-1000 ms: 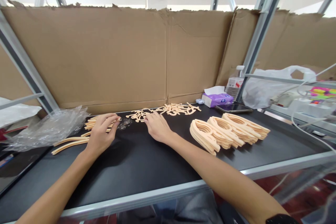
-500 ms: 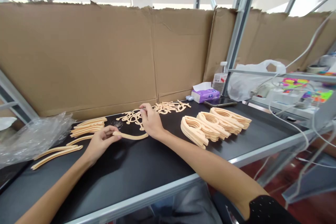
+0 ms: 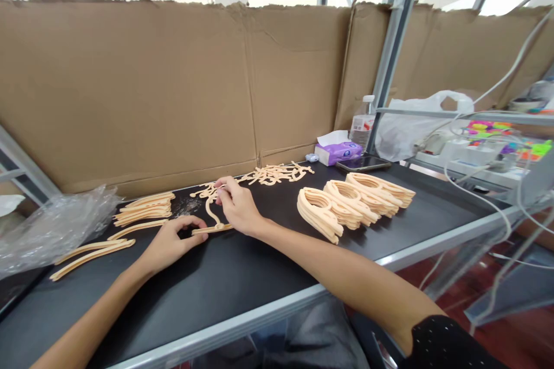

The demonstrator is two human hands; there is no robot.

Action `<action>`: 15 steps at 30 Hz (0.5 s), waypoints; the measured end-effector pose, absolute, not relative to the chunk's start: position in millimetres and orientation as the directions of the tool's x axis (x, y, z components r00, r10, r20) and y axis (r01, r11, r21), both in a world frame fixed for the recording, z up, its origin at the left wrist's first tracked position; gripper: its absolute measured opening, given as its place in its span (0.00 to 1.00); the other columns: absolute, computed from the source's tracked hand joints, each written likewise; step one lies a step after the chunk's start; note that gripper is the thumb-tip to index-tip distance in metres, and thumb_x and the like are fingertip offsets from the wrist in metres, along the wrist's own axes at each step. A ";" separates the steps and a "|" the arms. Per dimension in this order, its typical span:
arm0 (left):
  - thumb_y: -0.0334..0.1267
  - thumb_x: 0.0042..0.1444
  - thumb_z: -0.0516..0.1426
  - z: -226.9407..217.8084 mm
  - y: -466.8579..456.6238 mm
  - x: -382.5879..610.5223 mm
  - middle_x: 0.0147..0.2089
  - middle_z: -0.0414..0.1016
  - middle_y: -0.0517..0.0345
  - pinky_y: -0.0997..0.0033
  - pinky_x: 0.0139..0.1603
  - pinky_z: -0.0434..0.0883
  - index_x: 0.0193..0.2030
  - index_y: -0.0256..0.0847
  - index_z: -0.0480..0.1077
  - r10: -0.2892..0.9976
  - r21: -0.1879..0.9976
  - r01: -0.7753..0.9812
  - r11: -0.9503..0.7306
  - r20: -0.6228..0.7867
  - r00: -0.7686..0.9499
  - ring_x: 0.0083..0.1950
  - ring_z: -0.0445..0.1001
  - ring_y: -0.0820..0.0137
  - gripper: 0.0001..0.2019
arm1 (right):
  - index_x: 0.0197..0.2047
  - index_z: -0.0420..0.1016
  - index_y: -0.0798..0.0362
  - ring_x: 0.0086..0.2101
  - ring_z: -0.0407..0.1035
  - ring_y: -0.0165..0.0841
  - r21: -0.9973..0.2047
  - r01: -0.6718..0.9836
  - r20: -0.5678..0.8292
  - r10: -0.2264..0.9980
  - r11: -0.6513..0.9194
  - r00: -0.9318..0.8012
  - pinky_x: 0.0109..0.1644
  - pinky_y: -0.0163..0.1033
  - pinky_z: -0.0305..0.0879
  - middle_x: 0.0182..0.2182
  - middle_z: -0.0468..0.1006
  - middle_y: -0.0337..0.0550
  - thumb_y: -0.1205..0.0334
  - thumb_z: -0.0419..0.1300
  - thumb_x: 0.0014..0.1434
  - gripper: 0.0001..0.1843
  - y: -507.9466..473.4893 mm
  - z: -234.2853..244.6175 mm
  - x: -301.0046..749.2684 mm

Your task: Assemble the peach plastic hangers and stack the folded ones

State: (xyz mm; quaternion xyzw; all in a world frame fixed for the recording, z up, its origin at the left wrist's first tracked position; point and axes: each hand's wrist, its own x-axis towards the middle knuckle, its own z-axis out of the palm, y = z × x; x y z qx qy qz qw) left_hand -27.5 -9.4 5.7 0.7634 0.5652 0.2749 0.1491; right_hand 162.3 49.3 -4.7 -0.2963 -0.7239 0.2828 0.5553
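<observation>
My left hand (image 3: 176, 240) pinches the left end of a pale wood-coloured curved strip (image 3: 225, 228) between thumb and finger, low over the black tabletop. A thin curvy piece (image 3: 210, 212) with a rounded end meets the strip near its middle. Close above it, my right hand (image 3: 239, 206) has its fingertips pinched together; a small pale bit shows there, too small to name. The right end of the strip goes behind this hand. Farther back lies a loose pile of similar small curvy pieces (image 3: 277, 173).
Stacked strips (image 3: 145, 207) and a few single ones (image 3: 93, 256) lie left, beside clear plastic wrap (image 3: 64, 230). Ring-ended assembled pieces (image 3: 318, 213) stand in rows on the right. Behind them are a phone (image 3: 363, 164), purple tissue pack (image 3: 338, 153) and bottle (image 3: 362, 124). Cardboard (image 3: 151, 92) walls the back.
My right hand has drawn back slightly left, and a small curvy piece now rests against the strip. The strip has turned and sits nearly straight in my left hand.
</observation>
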 end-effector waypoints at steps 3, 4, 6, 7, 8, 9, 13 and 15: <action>0.55 0.50 0.61 4.8 -8.1 -28.6 0.37 0.82 0.57 0.65 0.44 0.70 0.34 0.44 0.79 0.940 0.549 0.767 -0.333 0.258 0.223 0.40 0.77 0.60 0.17 | 0.47 0.68 0.48 0.32 0.71 0.29 -0.721 0.149 0.633 0.731 0.676 -0.254 0.40 0.35 0.63 0.29 0.75 0.34 0.63 0.47 0.67 0.10 46.6 -5.3 161.2; 0.55 0.50 0.61 4.9 -7.8 -29.3 0.37 0.82 0.57 0.65 0.43 0.70 0.34 0.45 0.79 0.939 0.557 0.760 -0.335 0.258 0.225 0.39 0.76 0.60 0.16 | 0.47 0.68 0.48 0.32 0.71 0.29 -0.723 0.158 0.628 0.735 0.673 -0.257 0.40 0.35 0.63 0.29 0.76 0.34 0.63 0.47 0.67 0.10 46.7 -5.3 161.3; 0.56 0.50 0.62 5.3 -7.3 -31.1 0.35 0.82 0.57 0.66 0.41 0.71 0.34 0.44 0.79 0.943 0.596 0.733 -0.327 0.250 0.218 0.37 0.76 0.61 0.17 | 0.47 0.69 0.48 0.33 0.71 0.30 -0.736 0.173 0.611 0.752 0.655 -0.247 0.40 0.35 0.63 0.30 0.76 0.35 0.63 0.48 0.67 0.10 48.5 -5.7 162.4; 0.56 0.50 0.62 5.5 -7.1 -32.3 0.34 0.82 0.57 0.66 0.40 0.71 0.34 0.44 0.79 0.948 0.628 0.712 -0.314 0.241 0.205 0.36 0.76 0.62 0.17 | 0.47 0.69 0.48 0.33 0.71 0.30 -0.745 0.182 0.600 0.764 0.642 -0.238 0.40 0.35 0.63 0.30 0.76 0.35 0.63 0.48 0.67 0.10 50.2 -5.9 163.2; 0.56 0.50 0.63 5.6 -6.8 -33.5 0.34 0.81 0.56 0.66 0.39 0.72 0.35 0.43 0.79 0.954 0.664 0.685 -0.299 0.234 0.189 0.35 0.76 0.62 0.18 | 0.46 0.69 0.48 0.32 0.71 0.30 -0.753 0.191 0.588 0.775 0.629 -0.232 0.40 0.35 0.63 0.29 0.76 0.35 0.63 0.48 0.67 0.10 52.0 -6.1 164.2; 0.56 0.49 0.63 5.6 -6.4 -34.7 0.34 0.81 0.56 0.66 0.38 0.72 0.35 0.43 0.79 0.958 0.702 0.653 -0.285 0.229 0.171 0.35 0.77 0.62 0.18 | 0.46 0.69 0.48 0.32 0.71 0.30 -0.759 0.198 0.579 0.782 0.620 -0.229 0.40 0.35 0.63 0.29 0.76 0.35 0.64 0.48 0.66 0.10 53.9 -6.3 165.3; 0.55 0.47 0.66 2.7 -3.0 -37.0 0.38 0.82 0.52 0.61 0.45 0.74 0.43 0.41 0.76 0.967 0.806 0.535 -0.253 0.230 0.110 0.40 0.79 0.60 0.22 | 0.45 0.70 0.49 0.31 0.70 0.31 -0.753 0.202 0.578 0.776 0.626 -0.253 0.40 0.36 0.63 0.27 0.75 0.35 0.64 0.49 0.66 0.10 56.4 -5.9 168.3; 0.55 0.46 0.66 -0.5 -0.5 -36.3 0.38 0.81 0.52 0.59 0.47 0.74 0.50 0.40 0.72 0.966 0.823 0.510 -0.252 0.248 0.077 0.40 0.79 0.60 0.28 | 0.45 0.70 0.49 0.31 0.70 0.31 -0.743 0.214 0.572 0.768 0.634 -0.287 0.40 0.36 0.63 0.27 0.75 0.35 0.66 0.49 0.65 0.11 53.6 -5.0 168.2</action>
